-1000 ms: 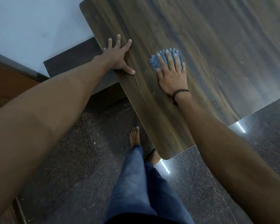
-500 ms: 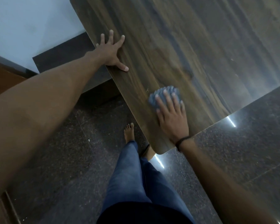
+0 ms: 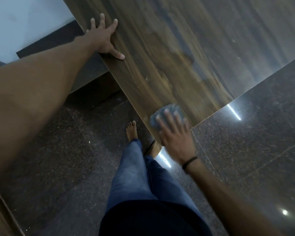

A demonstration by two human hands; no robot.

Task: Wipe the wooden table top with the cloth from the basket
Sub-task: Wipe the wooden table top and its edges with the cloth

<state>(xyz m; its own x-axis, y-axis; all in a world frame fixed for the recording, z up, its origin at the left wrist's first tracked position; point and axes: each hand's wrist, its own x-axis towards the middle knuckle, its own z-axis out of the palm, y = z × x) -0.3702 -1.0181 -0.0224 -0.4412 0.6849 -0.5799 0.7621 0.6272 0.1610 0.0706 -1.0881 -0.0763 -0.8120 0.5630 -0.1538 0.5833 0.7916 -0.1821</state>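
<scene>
At the upper left of the frame a pale wall (image 3: 24, 23) is seen, with a dark band below it. From the left edge a bare forearm is stretched toward the upper centre, where the left grip (image 3: 103, 40) is laid flat on the long left edge of the wooden counter (image 3: 177, 48). Its fingers are straight and spread, the thumb is stretched onto the top, and nothing is held in it.

Below, in the lower centre, a bare foot (image 3: 131, 132) and blue jeans (image 3: 140, 176) are seen on the dark speckled floor (image 3: 58, 150), just beside the counter's edge.

Right of the foot, the blue-grey cloth (image 3: 171, 107) is found on the near corner of the counter, flat against the wood. It is covered from below by the right grip (image 3: 174, 138), which is somewhat blurred. The fingers of that grip are straight and slightly spread and are pressed down on the cloth, not curled round it. The cloth shows past the fingertips and to their left, while the palm lies over the very corner of the counter. A dark band (image 3: 189, 161) is worn at the wrist.

At the right, bright streaks of light (image 3: 233, 111) are mirrored in the floor.
</scene>
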